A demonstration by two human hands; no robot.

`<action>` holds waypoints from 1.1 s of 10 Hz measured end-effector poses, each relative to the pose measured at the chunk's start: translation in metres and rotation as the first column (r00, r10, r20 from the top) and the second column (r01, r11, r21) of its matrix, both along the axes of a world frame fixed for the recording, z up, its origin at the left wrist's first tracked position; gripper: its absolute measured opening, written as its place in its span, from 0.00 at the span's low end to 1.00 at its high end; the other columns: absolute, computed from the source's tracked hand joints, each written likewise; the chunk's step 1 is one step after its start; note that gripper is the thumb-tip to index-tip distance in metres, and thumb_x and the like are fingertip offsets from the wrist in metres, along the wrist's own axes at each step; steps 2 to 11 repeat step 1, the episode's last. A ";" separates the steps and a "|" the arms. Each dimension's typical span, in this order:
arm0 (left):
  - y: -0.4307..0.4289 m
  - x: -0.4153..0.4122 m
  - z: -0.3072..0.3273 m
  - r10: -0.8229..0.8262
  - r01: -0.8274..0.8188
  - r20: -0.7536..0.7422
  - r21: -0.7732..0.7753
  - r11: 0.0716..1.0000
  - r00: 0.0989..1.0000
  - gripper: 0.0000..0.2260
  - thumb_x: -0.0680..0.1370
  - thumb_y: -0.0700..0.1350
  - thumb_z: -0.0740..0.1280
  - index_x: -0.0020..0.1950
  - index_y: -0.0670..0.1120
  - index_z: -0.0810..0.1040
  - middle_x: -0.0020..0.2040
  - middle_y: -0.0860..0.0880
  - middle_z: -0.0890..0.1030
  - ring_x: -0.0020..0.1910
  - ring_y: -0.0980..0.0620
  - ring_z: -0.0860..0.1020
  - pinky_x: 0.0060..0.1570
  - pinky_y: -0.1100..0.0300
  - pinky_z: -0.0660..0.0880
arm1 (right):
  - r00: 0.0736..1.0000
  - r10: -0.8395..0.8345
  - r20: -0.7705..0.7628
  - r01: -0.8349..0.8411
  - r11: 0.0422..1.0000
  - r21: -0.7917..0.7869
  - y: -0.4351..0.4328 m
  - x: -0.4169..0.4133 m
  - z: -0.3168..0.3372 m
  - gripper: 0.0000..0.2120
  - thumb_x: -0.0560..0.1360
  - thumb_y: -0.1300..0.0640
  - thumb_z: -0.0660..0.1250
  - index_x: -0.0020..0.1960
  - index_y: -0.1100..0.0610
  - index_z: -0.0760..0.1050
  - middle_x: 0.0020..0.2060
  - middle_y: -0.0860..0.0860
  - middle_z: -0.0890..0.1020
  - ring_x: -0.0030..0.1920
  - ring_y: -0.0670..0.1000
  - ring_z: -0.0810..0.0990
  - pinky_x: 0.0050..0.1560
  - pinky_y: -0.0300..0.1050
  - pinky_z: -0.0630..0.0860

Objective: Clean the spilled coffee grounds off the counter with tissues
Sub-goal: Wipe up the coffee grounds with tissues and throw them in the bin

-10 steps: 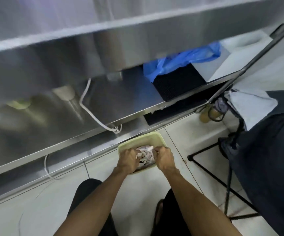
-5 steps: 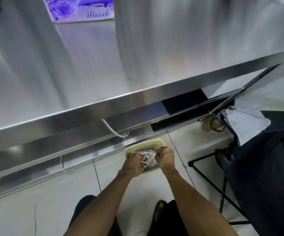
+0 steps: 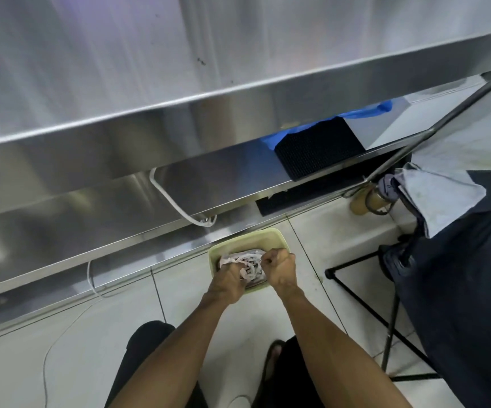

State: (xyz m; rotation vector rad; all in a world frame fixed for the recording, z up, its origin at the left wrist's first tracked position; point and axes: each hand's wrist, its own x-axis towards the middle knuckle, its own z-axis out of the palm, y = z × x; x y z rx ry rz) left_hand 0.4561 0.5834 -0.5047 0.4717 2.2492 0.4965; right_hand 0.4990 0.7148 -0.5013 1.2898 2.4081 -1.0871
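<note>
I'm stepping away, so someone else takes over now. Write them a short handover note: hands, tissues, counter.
Left hand: grips the crumpled tissues over the pale green bin on the floor.
Right hand: curled, pinching the same wad.
Done: the dark-stained tissues are at the bin.
Left: drop the wad in; a few dark specks show on the steel counter, so wipe those.

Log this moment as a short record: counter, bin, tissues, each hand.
steel counter: a few dark specks near its front edge
pale green bin: on the tiled floor, at the counter's foot
crumpled tissues: stained wad at the bin's mouth
left hand: grips the wad
right hand: grips the wad too
</note>
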 end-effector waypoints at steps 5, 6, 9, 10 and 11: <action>-0.007 0.002 0.008 0.016 -0.016 -0.002 -0.007 1.000 1.000 0.21 0.78 0.47 0.65 0.72 0.49 0.69 0.71 0.44 0.69 0.69 0.44 0.69 0.67 0.56 0.68 | 0.999 0.044 -0.004 -0.044 0.999 -0.009 -0.004 0.005 0.015 0.07 0.75 0.59 0.67 0.50 0.59 0.81 0.47 0.55 0.83 0.46 0.52 0.80 0.45 0.34 0.71; -0.007 0.002 0.008 0.016 -0.016 -0.002 -0.007 1.000 1.000 0.21 0.78 0.47 0.65 0.72 0.49 0.69 0.71 0.44 0.69 0.69 0.44 0.69 0.67 0.56 0.68 | 0.999 0.044 -0.004 -0.044 0.999 -0.009 -0.004 0.005 0.015 0.07 0.75 0.59 0.67 0.50 0.59 0.81 0.47 0.55 0.83 0.46 0.52 0.80 0.45 0.34 0.71; -0.007 0.002 0.008 0.016 -0.016 -0.002 -0.007 1.000 1.000 0.21 0.78 0.47 0.65 0.72 0.49 0.69 0.71 0.44 0.69 0.69 0.44 0.69 0.67 0.56 0.68 | 0.999 0.044 -0.004 -0.044 0.999 -0.009 -0.004 0.005 0.015 0.07 0.75 0.59 0.67 0.50 0.59 0.81 0.47 0.55 0.83 0.46 0.52 0.80 0.45 0.34 0.71; -0.007 0.002 0.008 0.016 -0.016 -0.002 -0.007 1.000 1.000 0.21 0.78 0.47 0.65 0.72 0.49 0.69 0.71 0.44 0.69 0.69 0.44 0.69 0.67 0.56 0.68 | 0.999 0.044 -0.004 -0.044 0.999 -0.009 -0.004 0.005 0.015 0.07 0.75 0.59 0.67 0.50 0.59 0.81 0.47 0.55 0.83 0.46 0.52 0.80 0.45 0.34 0.71; -0.007 0.002 0.008 0.016 -0.016 -0.002 -0.007 1.000 1.000 0.21 0.78 0.47 0.65 0.72 0.49 0.69 0.71 0.44 0.69 0.69 0.44 0.69 0.67 0.56 0.68 | 0.999 0.044 -0.004 -0.044 0.999 -0.009 -0.004 0.005 0.015 0.07 0.75 0.59 0.67 0.50 0.59 0.81 0.47 0.55 0.83 0.46 0.52 0.80 0.45 0.34 0.71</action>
